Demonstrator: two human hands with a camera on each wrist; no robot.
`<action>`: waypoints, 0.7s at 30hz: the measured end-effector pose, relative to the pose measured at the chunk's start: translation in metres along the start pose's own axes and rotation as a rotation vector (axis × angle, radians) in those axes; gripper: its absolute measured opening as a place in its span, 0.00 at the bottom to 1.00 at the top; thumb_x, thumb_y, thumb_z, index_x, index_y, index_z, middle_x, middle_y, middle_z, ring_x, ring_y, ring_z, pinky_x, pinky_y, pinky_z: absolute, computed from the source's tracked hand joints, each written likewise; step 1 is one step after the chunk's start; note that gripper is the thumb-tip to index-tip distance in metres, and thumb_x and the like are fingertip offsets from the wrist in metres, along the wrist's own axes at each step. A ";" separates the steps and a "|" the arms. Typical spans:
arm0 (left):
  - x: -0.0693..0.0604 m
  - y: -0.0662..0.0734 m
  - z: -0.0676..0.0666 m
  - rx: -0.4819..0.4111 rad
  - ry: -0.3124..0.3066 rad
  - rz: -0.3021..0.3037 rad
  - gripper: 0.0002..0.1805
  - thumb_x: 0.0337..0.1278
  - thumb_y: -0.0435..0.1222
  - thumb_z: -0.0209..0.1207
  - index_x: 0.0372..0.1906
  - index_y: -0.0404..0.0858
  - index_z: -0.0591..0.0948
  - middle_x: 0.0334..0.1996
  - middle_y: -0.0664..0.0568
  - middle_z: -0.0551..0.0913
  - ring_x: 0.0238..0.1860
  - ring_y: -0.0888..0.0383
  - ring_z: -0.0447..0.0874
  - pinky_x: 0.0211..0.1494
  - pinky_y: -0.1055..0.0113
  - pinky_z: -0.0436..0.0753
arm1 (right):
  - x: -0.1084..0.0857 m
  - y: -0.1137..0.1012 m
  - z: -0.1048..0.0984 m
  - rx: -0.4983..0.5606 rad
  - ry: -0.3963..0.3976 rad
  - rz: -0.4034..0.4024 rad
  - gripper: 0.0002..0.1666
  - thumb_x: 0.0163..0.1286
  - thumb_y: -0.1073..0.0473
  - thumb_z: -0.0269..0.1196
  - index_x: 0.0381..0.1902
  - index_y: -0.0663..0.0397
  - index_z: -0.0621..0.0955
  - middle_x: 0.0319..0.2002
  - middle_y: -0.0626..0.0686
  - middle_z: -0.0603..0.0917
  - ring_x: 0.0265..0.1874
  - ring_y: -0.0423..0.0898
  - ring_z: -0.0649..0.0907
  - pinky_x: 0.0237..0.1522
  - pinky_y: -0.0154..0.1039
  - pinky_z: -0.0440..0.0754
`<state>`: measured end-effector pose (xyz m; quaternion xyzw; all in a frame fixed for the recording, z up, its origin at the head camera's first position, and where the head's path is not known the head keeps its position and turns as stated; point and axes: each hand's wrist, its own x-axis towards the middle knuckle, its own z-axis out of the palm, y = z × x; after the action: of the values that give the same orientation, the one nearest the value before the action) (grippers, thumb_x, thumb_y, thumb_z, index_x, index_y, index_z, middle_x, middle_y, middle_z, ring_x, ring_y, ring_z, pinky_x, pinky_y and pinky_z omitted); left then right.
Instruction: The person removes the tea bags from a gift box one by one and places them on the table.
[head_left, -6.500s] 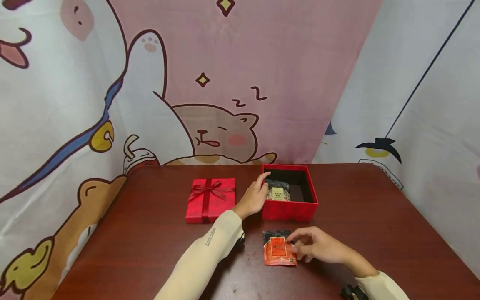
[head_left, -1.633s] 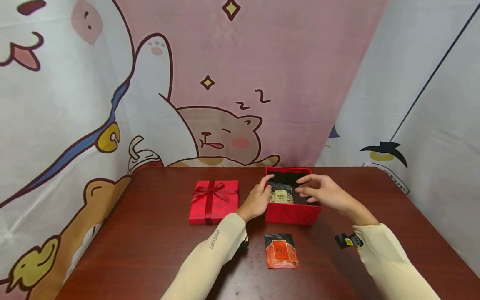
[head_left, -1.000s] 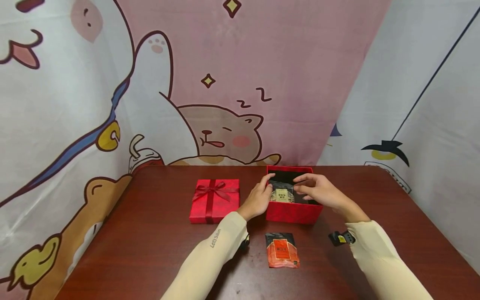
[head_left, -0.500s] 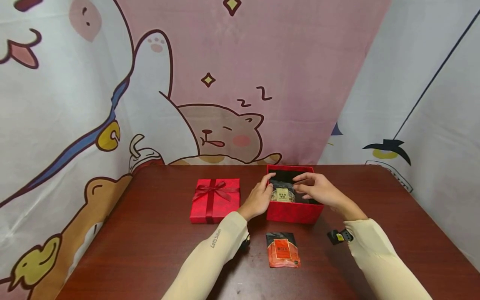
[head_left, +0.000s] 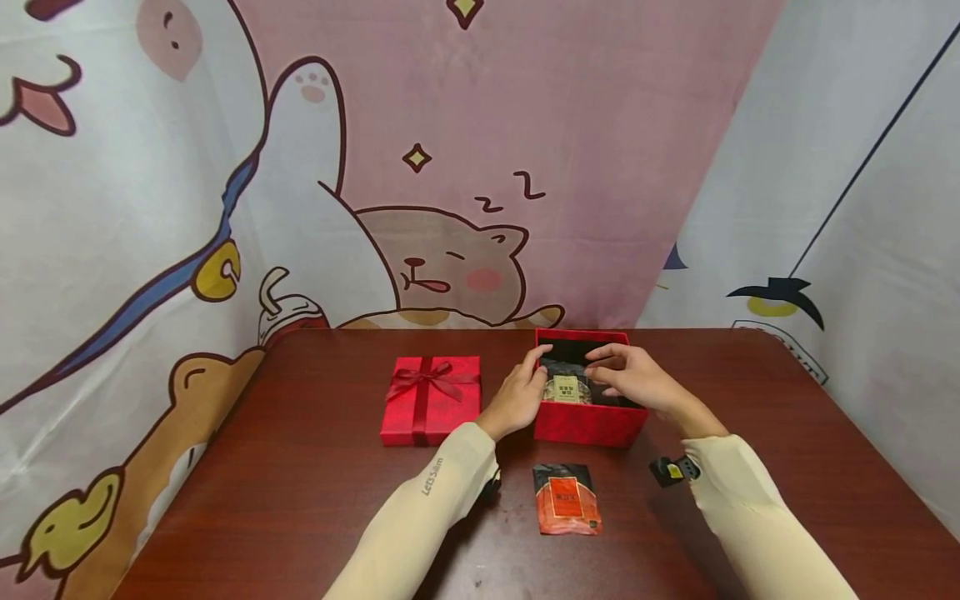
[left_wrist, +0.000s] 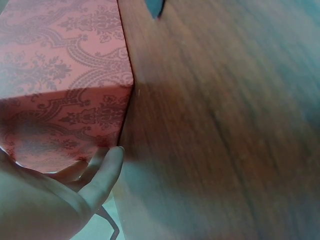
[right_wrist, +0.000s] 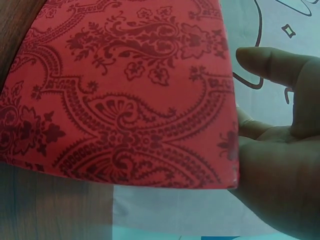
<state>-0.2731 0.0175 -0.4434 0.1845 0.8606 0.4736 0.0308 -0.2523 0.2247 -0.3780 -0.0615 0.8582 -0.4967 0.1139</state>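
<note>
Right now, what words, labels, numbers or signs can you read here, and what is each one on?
"Let's", then a second word too small to be sure of: left sleeve.
"Z" and "Z": printed backdrop, above the sleeping cartoon.
Orange pouch: characters too small to read.
Pale-labelled pouch in the red box: characters too small to read.
Sign below the cartoon bird: marks too small to read.

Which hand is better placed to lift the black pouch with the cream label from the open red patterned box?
Right, I'd judge: the right hand reaches over the box, close beside the pouch; the left hand is against the box's left side, apparently steadying it.
</note>
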 end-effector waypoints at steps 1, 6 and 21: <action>0.000 0.000 0.000 -0.002 -0.003 0.000 0.25 0.77 0.45 0.37 0.75 0.54 0.62 0.34 0.52 0.73 0.47 0.54 0.74 0.53 0.54 0.72 | 0.000 0.000 0.000 0.000 0.001 0.002 0.26 0.74 0.59 0.58 0.63 0.69 0.71 0.56 0.70 0.79 0.53 0.63 0.81 0.50 0.52 0.81; 0.000 0.001 0.000 -0.010 -0.012 0.000 0.25 0.78 0.45 0.36 0.75 0.53 0.61 0.34 0.52 0.73 0.46 0.54 0.73 0.52 0.55 0.71 | 0.002 0.002 0.000 0.002 0.001 0.003 0.26 0.74 0.59 0.58 0.63 0.70 0.71 0.56 0.71 0.79 0.53 0.63 0.81 0.50 0.51 0.82; 0.000 0.000 0.002 -0.017 0.002 -0.013 0.26 0.77 0.46 0.36 0.75 0.54 0.62 0.46 0.48 0.75 0.57 0.51 0.72 0.61 0.49 0.71 | 0.010 0.004 0.007 -0.004 0.029 0.053 0.27 0.73 0.58 0.59 0.64 0.69 0.69 0.56 0.70 0.77 0.53 0.63 0.80 0.51 0.53 0.81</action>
<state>-0.2728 0.0188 -0.4443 0.1783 0.8577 0.4809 0.0346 -0.2603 0.2189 -0.3857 -0.0317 0.8622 -0.4925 0.1146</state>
